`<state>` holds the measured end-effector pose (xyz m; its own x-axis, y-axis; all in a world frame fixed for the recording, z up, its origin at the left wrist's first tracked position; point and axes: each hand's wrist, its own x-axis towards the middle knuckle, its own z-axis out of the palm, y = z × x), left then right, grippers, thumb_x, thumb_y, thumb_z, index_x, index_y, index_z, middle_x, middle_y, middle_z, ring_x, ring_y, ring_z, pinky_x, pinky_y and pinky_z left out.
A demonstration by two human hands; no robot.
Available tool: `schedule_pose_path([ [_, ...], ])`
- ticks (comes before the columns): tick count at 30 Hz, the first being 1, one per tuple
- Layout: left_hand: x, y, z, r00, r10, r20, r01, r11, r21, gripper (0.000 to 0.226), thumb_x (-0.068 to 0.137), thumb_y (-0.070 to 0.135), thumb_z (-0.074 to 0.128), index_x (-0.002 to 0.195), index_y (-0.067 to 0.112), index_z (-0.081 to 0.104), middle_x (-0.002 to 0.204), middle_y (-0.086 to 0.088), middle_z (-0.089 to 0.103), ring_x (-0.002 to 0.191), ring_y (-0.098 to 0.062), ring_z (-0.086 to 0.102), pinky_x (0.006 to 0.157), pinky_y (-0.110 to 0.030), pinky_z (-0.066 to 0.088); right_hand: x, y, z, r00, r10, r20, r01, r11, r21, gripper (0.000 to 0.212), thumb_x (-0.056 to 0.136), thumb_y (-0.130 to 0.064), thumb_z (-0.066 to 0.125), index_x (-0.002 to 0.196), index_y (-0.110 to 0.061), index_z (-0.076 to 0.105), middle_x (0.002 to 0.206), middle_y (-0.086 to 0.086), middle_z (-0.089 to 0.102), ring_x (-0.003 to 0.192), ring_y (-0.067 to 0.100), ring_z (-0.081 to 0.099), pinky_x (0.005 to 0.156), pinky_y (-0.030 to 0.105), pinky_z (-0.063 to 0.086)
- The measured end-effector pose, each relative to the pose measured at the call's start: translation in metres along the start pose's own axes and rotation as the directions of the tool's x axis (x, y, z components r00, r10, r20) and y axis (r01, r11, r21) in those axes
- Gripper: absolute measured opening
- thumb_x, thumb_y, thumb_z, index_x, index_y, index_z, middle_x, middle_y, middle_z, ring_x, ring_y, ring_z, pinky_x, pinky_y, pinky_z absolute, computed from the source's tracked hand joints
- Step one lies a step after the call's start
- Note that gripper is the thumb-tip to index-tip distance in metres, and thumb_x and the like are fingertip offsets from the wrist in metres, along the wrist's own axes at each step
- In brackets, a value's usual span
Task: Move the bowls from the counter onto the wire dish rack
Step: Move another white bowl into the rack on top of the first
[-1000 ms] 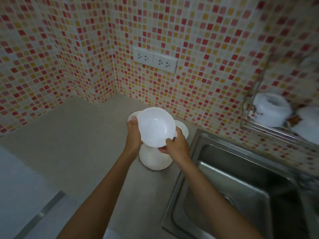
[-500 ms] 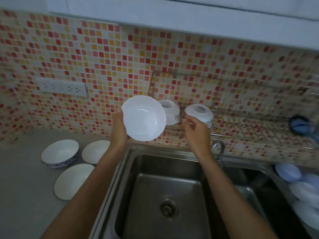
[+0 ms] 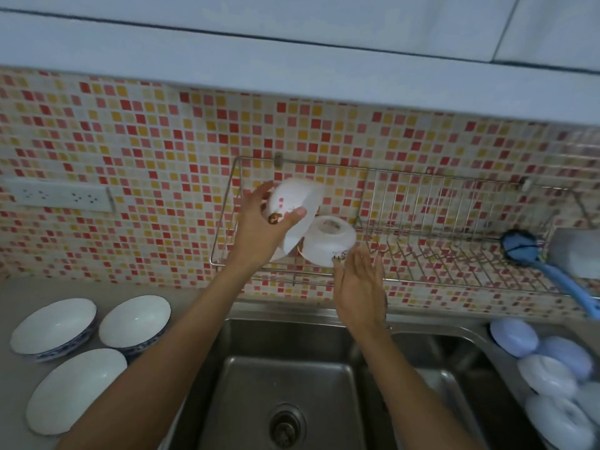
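left hand (image 3: 259, 228) at frame centre grips a white bowl (image 3: 300, 209), tilted on edge, at the left end of the wire dish rack (image 3: 422, 222) (wall-mounted). an upturned bowl (image 3: 328, 240) sits just right of it on the rack. right hand (image 3: 358, 287) is open, fingers spread, holding nothing, just below that bowl. three bowls (image 3: 134, 321) rest on the counter (image 3: 19, 287), lower left.

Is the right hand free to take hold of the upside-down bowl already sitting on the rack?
Probably yes. The right hand is open and empty just below the upside-down bowl on the wire dish rack, with nothing between them. The left hand tilts another bowl beside it.
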<state>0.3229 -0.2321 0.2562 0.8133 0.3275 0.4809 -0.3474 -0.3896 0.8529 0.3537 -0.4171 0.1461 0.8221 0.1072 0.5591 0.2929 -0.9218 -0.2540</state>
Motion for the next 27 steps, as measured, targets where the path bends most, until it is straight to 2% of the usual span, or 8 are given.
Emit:
schedule_pose_path([
  [3,0.008,-0.007,0.012,0.976,0.180,0.122,-0.204,0.953,0.226,0.078,0.075,0.043,0.074,0.140,0.020,0.039,0.140,-0.005,0.038,0.119,-0.012,0.040,0.091,-0.003,0.032,-0.012,-0.006,0.002,0.997,-0.051,-0.050,0.048,0.997,-0.059,0.055,0.103,-0.037,0.022,0.136,-0.004,0.050,0.141,0.013,0.051,0.138,0.025,0.040,0.120,0.043,0.009],
  [4,0.009,-0.011,0.016,0.958,0.225,0.178,-0.267,0.927,0.264,0.080,0.075,0.042,0.074,0.142,0.019,0.037,0.141,-0.006,0.037,0.121,-0.012,0.039,0.093,-0.002,0.030,-0.013,-0.007,0.002,0.996,-0.071,-0.053,0.067,0.996,-0.064,0.054,0.104,-0.037,0.023,0.134,-0.004,0.053,0.139,0.013,0.054,0.137,0.024,0.042,0.121,0.043,0.010],
  [8,0.019,-0.031,0.041,0.860,0.322,0.397,-0.482,0.767,0.423,0.085,0.076,0.040,0.073,0.146,0.017,0.030,0.147,-0.007,0.035,0.135,-0.026,0.030,0.114,-0.036,0.025,-0.013,-0.002,0.003,0.989,-0.114,-0.097,0.110,0.993,-0.045,0.044,0.102,-0.030,0.037,0.128,-0.002,0.059,0.132,0.015,0.059,0.132,0.024,0.049,0.121,0.041,0.015],
  [11,0.023,-0.044,0.052,0.790,0.346,0.507,-0.592,0.647,0.480,0.084,0.075,0.035,0.074,0.144,0.012,0.032,0.147,-0.012,0.038,0.138,-0.030,0.030,0.118,-0.048,0.015,-0.019,-0.001,0.003,0.984,-0.111,-0.143,0.108,0.994,-0.026,0.043,0.101,-0.028,0.038,0.125,0.000,0.060,0.130,0.016,0.061,0.128,0.025,0.052,0.117,0.043,0.025],
  [14,0.027,-0.055,0.062,0.754,0.315,0.576,-0.630,0.597,0.497,0.084,0.077,0.034,0.074,0.145,0.011,0.031,0.149,-0.013,0.037,0.140,-0.032,0.029,0.118,-0.049,0.012,-0.031,0.004,0.003,0.973,-0.122,-0.197,0.118,0.992,-0.031,0.045,0.098,-0.024,0.035,0.126,0.001,0.059,0.132,0.017,0.059,0.128,0.027,0.052,0.114,0.045,0.030],
  [19,0.031,-0.064,0.073,0.719,0.280,0.636,-0.657,0.570,0.493,0.085,0.075,0.029,0.076,0.145,0.011,0.030,0.149,-0.013,0.037,0.138,-0.033,0.031,0.117,-0.050,0.019,-0.036,0.012,0.003,0.958,-0.155,-0.240,0.149,0.988,-0.043,0.039,0.094,-0.019,0.045,0.125,-0.001,0.061,0.129,0.015,0.062,0.124,0.027,0.056,0.105,0.047,0.044],
  [25,0.032,-0.068,0.074,0.722,0.255,0.643,-0.637,0.608,0.474,0.089,0.073,0.029,0.078,0.145,0.013,0.030,0.150,-0.012,0.034,0.138,-0.031,0.028,0.115,-0.046,0.025,-0.036,0.013,0.010,0.954,-0.152,-0.259,0.145,0.988,-0.045,0.043,0.097,-0.031,0.046,0.127,-0.003,0.060,0.131,0.013,0.061,0.126,0.023,0.055,0.116,0.035,0.026],
  [27,0.031,-0.070,0.073,0.731,0.239,0.639,-0.614,0.638,0.464,0.088,0.072,0.031,0.078,0.145,0.016,0.032,0.150,-0.009,0.035,0.137,-0.029,0.029,0.114,-0.044,0.027,-0.036,0.012,0.011,0.953,-0.140,-0.270,0.141,0.990,-0.016,0.043,0.098,-0.031,0.045,0.127,-0.003,0.060,0.131,0.013,0.061,0.126,0.023,0.055,0.116,0.035,0.025],
])
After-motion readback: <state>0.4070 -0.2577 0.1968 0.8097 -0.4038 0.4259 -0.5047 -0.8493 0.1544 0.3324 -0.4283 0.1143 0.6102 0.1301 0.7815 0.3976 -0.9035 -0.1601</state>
